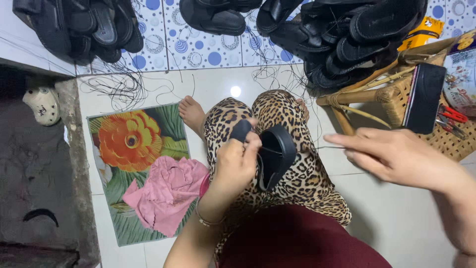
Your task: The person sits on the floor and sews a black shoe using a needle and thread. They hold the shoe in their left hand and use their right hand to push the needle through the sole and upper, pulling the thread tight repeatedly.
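Note:
My left hand (237,160) grips a black sandal (274,153) over my lap, thumb and fingers closed on its strap and sole edge. A thin dark thread (302,148) runs from the sandal toward my right hand (391,155), which is stretched out to the right with fingers pinched on the thread's end. My legs in leopard-print trousers (292,173) lie beneath the sandal, bare feet resting on the white tiled floor.
Piles of black sandals lie at the top left (84,25) and top right (347,34). A wicker stool (396,99) carries a black block (424,97) and red-handled pliers (453,114). A flowered mat (131,144) with a pink cloth (166,193) lies to my left. Loose threads (119,87) are scattered about.

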